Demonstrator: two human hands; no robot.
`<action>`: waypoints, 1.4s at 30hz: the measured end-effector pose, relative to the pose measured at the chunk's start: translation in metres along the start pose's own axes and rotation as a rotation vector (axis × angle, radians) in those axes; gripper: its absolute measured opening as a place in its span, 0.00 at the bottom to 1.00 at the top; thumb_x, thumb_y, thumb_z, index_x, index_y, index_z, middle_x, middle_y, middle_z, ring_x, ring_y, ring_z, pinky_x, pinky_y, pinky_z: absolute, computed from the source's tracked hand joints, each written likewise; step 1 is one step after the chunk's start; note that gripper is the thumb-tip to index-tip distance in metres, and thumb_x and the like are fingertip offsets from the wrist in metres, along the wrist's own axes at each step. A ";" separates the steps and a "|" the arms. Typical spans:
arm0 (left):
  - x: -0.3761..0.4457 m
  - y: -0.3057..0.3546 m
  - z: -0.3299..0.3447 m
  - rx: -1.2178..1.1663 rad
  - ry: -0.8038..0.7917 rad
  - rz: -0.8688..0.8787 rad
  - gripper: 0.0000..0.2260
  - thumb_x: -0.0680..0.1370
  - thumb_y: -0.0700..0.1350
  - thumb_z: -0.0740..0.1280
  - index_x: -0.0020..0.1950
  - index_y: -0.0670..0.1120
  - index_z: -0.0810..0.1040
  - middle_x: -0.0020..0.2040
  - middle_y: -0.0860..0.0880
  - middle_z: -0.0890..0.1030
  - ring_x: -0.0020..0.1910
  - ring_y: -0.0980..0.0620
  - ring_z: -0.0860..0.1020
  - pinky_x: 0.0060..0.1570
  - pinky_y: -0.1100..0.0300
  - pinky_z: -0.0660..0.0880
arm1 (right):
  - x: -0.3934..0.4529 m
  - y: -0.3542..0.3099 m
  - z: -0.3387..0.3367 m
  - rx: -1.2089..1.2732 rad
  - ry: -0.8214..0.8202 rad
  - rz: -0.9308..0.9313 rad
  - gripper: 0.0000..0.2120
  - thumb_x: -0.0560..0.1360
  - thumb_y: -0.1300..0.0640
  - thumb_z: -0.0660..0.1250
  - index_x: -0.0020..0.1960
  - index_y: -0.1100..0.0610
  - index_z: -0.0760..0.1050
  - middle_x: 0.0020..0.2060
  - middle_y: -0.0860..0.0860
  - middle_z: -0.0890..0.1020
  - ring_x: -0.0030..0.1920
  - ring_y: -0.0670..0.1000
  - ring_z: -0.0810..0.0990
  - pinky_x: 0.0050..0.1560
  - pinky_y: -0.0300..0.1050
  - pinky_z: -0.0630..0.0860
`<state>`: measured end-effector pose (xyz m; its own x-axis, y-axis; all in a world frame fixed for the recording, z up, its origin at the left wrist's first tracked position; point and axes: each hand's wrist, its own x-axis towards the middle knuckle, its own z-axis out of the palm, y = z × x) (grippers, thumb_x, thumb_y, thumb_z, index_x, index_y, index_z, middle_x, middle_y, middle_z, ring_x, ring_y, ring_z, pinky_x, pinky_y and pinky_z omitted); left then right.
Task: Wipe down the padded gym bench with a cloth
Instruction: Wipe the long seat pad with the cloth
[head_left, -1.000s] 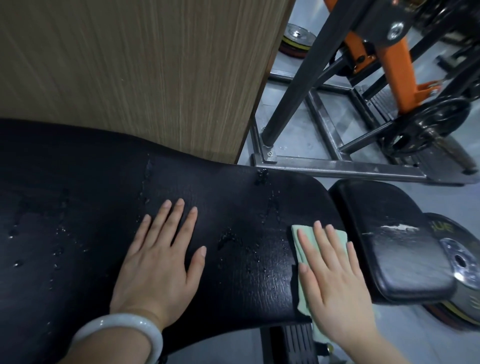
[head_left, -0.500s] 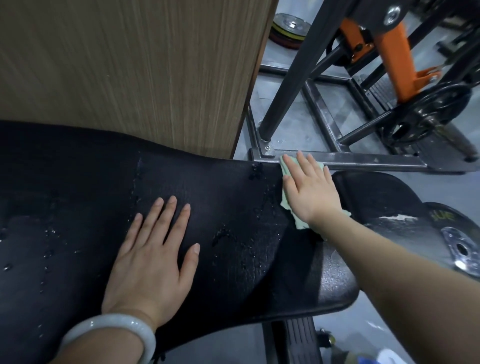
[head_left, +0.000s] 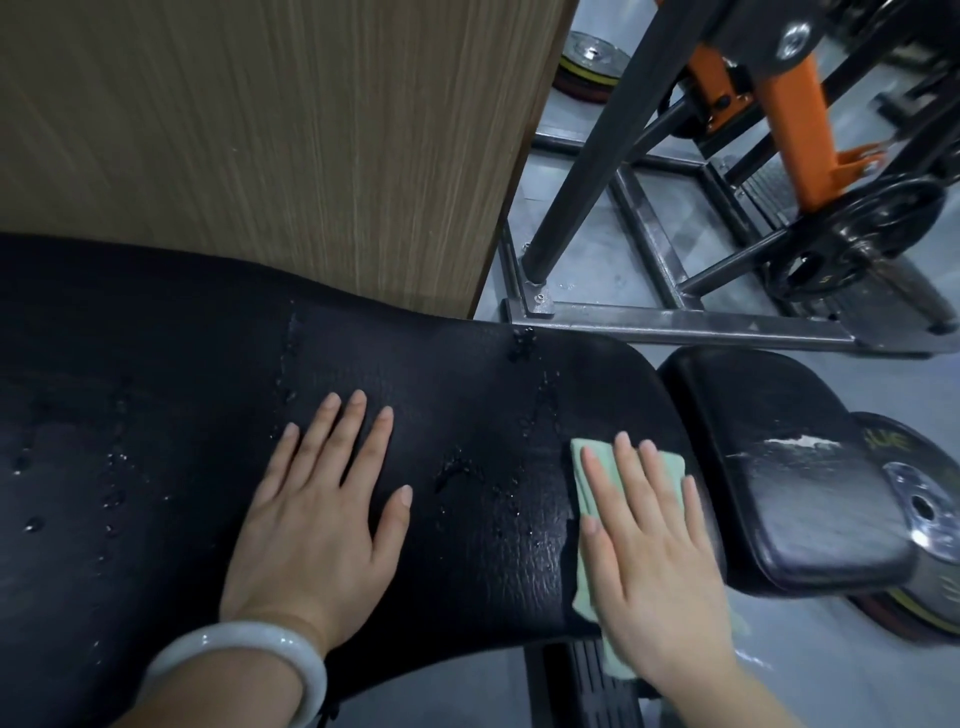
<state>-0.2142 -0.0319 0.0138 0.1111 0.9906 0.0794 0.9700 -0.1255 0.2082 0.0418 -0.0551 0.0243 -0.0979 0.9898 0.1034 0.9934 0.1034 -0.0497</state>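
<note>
Mostly, cloth (head_left: 586, 525) hidden under flat right hand (head_left: 652, 561), left hand (head_left: 317, 525) flat on bench (head_left: 467, 395)

There is a single view, from a camera worn on the person's head. It looks forward and steeply down, close over the long black padded vinyl bench back (head_left: 182, 415), which fills the frame from 9 o'clock to centre. A smaller black padded seat cushion (head_left: 789, 483) lies toward 3 o'clock, a brown wood-grain panel (head_left: 260, 130) toward 11 o'clock, and a dark steel machine frame (head_left: 675, 317) toward 1 o'clock.
</note>
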 end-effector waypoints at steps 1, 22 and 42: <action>0.000 0.000 0.000 -0.001 0.001 -0.001 0.27 0.79 0.57 0.49 0.75 0.45 0.64 0.75 0.46 0.63 0.76 0.50 0.57 0.73 0.52 0.49 | -0.002 -0.002 0.000 -0.001 -0.001 0.004 0.25 0.81 0.47 0.44 0.76 0.51 0.62 0.75 0.52 0.61 0.76 0.53 0.55 0.73 0.56 0.50; 0.000 0.000 0.001 -0.006 0.027 0.011 0.27 0.79 0.56 0.49 0.74 0.45 0.66 0.75 0.46 0.64 0.75 0.48 0.59 0.71 0.49 0.53 | 0.111 -0.018 0.002 0.005 -0.131 -0.088 0.32 0.76 0.42 0.33 0.78 0.46 0.50 0.78 0.49 0.51 0.77 0.50 0.44 0.75 0.51 0.37; 0.000 -0.001 0.002 -0.014 0.039 0.008 0.27 0.79 0.56 0.50 0.74 0.45 0.66 0.75 0.46 0.64 0.75 0.49 0.58 0.71 0.49 0.53 | 0.139 -0.046 0.004 0.019 -0.162 0.011 0.26 0.80 0.45 0.38 0.78 0.43 0.46 0.78 0.47 0.46 0.77 0.48 0.39 0.75 0.52 0.36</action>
<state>-0.2143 -0.0313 0.0117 0.1105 0.9867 0.1192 0.9658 -0.1349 0.2214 -0.0177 0.0784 0.0368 -0.0970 0.9935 -0.0590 0.9933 0.0929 -0.0691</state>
